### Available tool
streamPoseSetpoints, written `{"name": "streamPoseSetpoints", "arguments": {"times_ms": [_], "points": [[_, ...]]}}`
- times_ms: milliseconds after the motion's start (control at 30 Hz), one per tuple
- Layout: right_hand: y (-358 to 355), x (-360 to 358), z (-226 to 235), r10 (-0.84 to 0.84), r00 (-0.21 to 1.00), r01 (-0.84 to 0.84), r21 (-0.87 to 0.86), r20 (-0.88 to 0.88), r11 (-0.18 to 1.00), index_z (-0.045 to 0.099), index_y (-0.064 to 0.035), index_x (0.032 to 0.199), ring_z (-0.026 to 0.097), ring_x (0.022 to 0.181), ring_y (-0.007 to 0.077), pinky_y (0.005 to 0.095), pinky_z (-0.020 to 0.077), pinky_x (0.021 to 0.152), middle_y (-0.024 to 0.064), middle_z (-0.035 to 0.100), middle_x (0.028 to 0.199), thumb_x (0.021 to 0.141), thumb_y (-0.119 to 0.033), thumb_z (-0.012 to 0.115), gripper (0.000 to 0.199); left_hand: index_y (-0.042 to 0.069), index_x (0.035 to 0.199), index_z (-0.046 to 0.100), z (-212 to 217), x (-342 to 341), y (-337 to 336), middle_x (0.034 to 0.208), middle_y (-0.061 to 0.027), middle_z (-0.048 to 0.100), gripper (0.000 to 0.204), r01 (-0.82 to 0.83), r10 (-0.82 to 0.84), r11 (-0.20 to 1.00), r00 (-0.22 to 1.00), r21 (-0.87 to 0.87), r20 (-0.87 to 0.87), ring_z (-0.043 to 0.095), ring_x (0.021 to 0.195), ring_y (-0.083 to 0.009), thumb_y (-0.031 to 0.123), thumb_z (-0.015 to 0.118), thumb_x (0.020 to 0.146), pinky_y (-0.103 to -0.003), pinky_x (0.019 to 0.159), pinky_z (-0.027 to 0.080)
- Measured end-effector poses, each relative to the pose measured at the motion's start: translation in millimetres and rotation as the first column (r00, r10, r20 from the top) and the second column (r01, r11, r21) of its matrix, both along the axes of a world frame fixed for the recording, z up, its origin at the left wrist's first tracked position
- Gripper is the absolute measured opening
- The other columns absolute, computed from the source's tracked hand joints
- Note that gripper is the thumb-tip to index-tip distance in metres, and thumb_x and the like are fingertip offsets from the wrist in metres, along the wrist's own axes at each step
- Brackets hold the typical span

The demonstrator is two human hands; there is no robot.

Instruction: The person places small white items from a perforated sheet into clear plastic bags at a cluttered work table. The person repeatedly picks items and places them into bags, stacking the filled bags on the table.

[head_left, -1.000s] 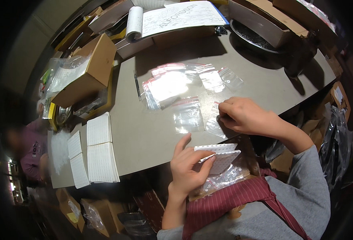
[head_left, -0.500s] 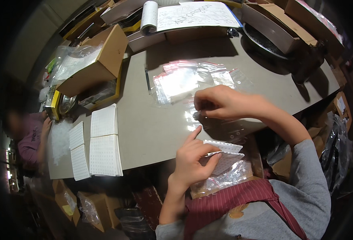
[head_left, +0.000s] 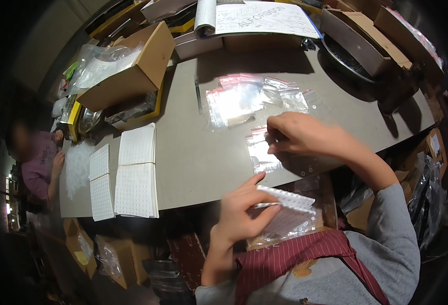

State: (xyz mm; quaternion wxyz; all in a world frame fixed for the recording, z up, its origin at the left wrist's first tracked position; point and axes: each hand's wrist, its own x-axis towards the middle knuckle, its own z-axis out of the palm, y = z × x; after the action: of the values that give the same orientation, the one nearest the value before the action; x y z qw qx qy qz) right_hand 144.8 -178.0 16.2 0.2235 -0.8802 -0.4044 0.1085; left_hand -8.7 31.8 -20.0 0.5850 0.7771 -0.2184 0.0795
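Clear bag (head_left: 298, 163) holds rings (head_left: 310, 168); left hand (head_left: 241, 216) pinches paper (head_left: 289, 199); grip unclear in right hand (head_left: 302, 133).

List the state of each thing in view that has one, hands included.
left hand: pinching the white sheets
white sheets: folded
right hand: fingers bent over the clear bag; grip hidden
clear bag: flat on the table
bag pile: overlapping, spread out
larger paper stack: banded
smaller paper stack: banded
cardboard box: open
notepad: pages rolled back
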Motion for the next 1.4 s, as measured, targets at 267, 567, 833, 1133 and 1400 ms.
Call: {"name": "streamPoseSetpoints", "arguments": {"times_ms": [267, 567, 833, 1133, 1400], "points": [[-30.9, -33.2, -10.2, 0.178, 0.973, -0.191, 0.078, 0.149, 0.978, 0.057, -0.0048, 0.132, 0.052, 0.117, 0.0355, 0.0465, 0.0453, 0.102, 0.0166, 0.055, 0.125, 0.084, -0.043, 0.077, 0.064, -0.005, 0.081, 0.078, -0.8, -25.2, 44.8, 0.073, -0.0164, 0.073, 0.019, -0.043, 0.015, 0.955, 0.995, -0.292, -0.098, 0.071, 0.071, -0.0255, 0.005, 0.073, 0.065, -0.063, 0.115, 0.038], [-67.7, -48.0, -11.3, 0.123, 0.992, -0.108, 0.457, -0.005, 0.883, 0.060, -0.0033, 0.135, 0.055, 0.129, 0.0368, 0.0477, 0.0442, 0.108, 0.0208, 0.056, 0.139, 0.090, -0.028, 0.073, 0.053, -0.004, 0.079, 0.077, -10.2, -32.1, 40.0, 0.073, -0.0169, 0.073, 0.021, -0.074, 0.043, 0.934, 0.994, -0.350, -0.096, 0.070, 0.070, -0.0248, 0.006, 0.072, 0.061, -0.066, 0.117, 0.033], [-107.8, -85.2, -10.0, 0.229, 0.957, -0.128, 0.447, -0.179, 0.885, 0.072, -0.0039, 0.112, 0.063, 0.117, 0.0306, 0.0413, 0.0503, 0.103, 0.0145, 0.070, 0.117, 0.081, -0.006, 0.061, 0.032, -0.004, 0.084, 0.078, 3.5, -30.2, 16.7, 0.079, -0.0166, 0.075, 0.017, -0.270, 0.205, 0.937, 0.938, -0.219, -0.280, 0.071, 0.072, -0.0230, 0.001, 0.073, 0.068, -0.044, 0.096, 0.055], [-66.1, -93.8, 12.9, 0.048, 0.937, -0.172, 0.337, 0.346, 0.926, 0.058, -0.0024, 0.099, 0.059, 0.096, 0.0308, 0.0424, 0.0486, 0.089, 0.0122, 0.058, 0.098, 0.071, -0.007, 0.072, 0.032, -0.006, 0.096, 0.075, 13.9, -16.7, -31.3, 0.087, -0.0081, 0.074, 0.014, -0.350, 0.303, 0.931, 0.900, -0.106, -0.314, 0.065, 0.082, -0.0118, 0.004, 0.077, 0.086, -0.025, 0.077, 0.050], [-73.2, -79.6, 0.1, 0.088, 0.748, -0.343, 0.270, 0.657, 0.900, 0.058, -0.0040, 0.088, 0.064, 0.096, 0.0322, 0.0434, 0.0509, 0.089, 0.0127, 0.062, 0.098, 0.075, -0.013, 0.066, 0.018, -0.007, 0.099, 0.075, 9.0, -9.3, -33.3, 0.087, -0.0052, 0.073, 0.013, -0.404, 0.250, 0.869, 0.857, -0.286, -0.451, 0.063, 0.079, -0.0092, 0.002, 0.076, 0.089, -0.023, 0.072, 0.049]]}}
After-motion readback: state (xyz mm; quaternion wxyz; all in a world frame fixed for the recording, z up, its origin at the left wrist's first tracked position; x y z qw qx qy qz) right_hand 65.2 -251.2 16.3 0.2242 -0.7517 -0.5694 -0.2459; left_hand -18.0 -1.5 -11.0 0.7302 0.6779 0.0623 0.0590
